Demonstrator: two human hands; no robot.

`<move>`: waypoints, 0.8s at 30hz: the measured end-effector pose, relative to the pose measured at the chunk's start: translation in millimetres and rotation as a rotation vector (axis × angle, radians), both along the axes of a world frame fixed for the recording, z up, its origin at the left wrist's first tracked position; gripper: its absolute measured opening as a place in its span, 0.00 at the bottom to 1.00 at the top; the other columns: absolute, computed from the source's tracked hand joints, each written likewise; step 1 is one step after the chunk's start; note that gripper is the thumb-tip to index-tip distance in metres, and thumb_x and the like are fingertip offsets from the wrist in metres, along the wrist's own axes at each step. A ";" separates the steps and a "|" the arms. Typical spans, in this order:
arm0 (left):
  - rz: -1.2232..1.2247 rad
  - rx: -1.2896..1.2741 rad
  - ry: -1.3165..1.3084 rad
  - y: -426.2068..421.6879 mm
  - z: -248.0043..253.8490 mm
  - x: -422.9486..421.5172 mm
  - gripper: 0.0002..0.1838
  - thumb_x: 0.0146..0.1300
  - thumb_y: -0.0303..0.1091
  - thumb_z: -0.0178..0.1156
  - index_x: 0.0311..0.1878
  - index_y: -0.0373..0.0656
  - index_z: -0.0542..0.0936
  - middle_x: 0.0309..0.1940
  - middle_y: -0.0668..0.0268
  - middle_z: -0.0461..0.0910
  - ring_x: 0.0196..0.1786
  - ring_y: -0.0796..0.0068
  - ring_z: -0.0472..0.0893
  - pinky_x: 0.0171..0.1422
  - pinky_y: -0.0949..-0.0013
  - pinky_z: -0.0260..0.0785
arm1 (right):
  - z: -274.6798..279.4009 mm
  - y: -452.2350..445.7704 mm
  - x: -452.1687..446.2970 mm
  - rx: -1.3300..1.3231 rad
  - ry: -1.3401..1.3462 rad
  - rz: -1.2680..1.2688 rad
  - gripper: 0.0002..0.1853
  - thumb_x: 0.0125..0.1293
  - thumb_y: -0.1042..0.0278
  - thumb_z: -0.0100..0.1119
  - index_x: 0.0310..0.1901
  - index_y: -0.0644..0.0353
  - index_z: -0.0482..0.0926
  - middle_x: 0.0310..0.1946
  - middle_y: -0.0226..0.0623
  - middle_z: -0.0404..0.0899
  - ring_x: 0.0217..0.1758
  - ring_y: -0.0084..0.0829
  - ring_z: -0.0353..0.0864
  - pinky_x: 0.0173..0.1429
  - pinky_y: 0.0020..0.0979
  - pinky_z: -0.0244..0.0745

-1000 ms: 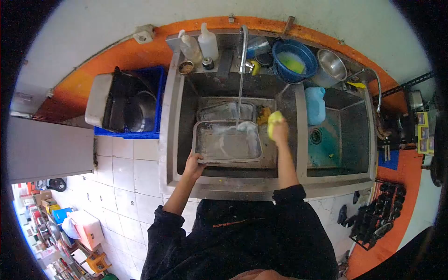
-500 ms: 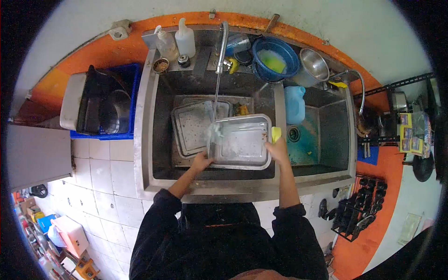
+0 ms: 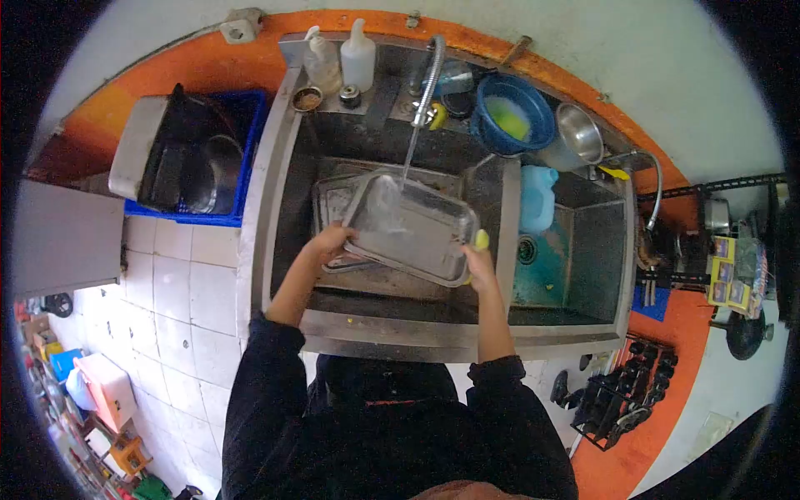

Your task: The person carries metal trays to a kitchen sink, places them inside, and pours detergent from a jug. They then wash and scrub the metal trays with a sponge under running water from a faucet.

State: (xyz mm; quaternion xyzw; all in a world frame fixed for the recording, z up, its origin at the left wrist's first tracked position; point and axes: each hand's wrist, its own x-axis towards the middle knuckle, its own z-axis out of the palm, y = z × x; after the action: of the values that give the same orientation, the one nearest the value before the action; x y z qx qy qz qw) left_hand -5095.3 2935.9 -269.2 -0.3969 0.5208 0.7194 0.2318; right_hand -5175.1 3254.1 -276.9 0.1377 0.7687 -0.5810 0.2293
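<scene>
since the earlier frame, you have tilted the metal tray (image 3: pixel 417 233) so that its right side dips toward you. your left hand (image 3: pixel 332 242) grips its left edge, while your right hand (image 3: pixel 479 265) grasps the right edge together with the yellow sponge (image 3: pixel 482 240). the tray is held in the large left sink basin (image 3: pixel 333 310), partly over another tray (image 3: pixel 331 200), and water from the faucet (image 3: pixel 432 79) runs onto it. the blue jug (image 3: pixel 537 200) is in the right basin (image 3: pixel 546 287), near its divider-side rear corner.
</scene>
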 end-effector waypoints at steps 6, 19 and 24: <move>-0.452 -0.152 0.045 -86.1 53.1 57.9 0.40 0.47 0.40 0.63 0.60 0.36 0.54 0.54 0.53 0.63 0.55 0.58 0.68 0.40 0.60 0.75 | -58.0 -64.1 16.4 -0.008 -0.166 0.318 0.27 0.49 0.65 0.59 0.50 0.65 0.65 0.38 0.37 0.72 0.42 0.32 0.70 0.45 0.32 0.65; -0.544 -0.243 0.255 -46.3 -34.5 29.3 0.27 0.49 0.38 0.56 0.49 0.28 0.68 0.41 0.56 0.74 0.39 0.66 0.73 0.44 0.68 0.67 | -12.9 -145.8 -72.3 0.477 0.369 0.813 0.28 0.46 0.54 0.63 0.45 0.61 0.66 0.29 0.44 0.76 0.34 0.41 0.76 0.37 0.37 0.70; -0.368 -0.131 0.112 18.1 -16.6 47.5 0.26 0.48 0.29 0.52 0.53 0.31 0.63 0.45 0.57 0.71 0.48 0.67 0.70 0.50 0.66 0.63 | 30.5 -153.2 -58.4 0.525 0.712 0.337 0.24 0.54 0.59 0.57 0.45 0.61 0.57 0.35 0.52 0.72 0.35 0.51 0.74 0.34 0.45 0.69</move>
State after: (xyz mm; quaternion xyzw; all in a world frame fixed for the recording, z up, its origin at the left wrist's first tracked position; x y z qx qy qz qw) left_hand -5047.8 2954.0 -285.8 -0.2686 0.6422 0.6506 0.3035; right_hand -5233.5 3100.9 -246.4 -0.1434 0.9321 -0.3326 -0.0002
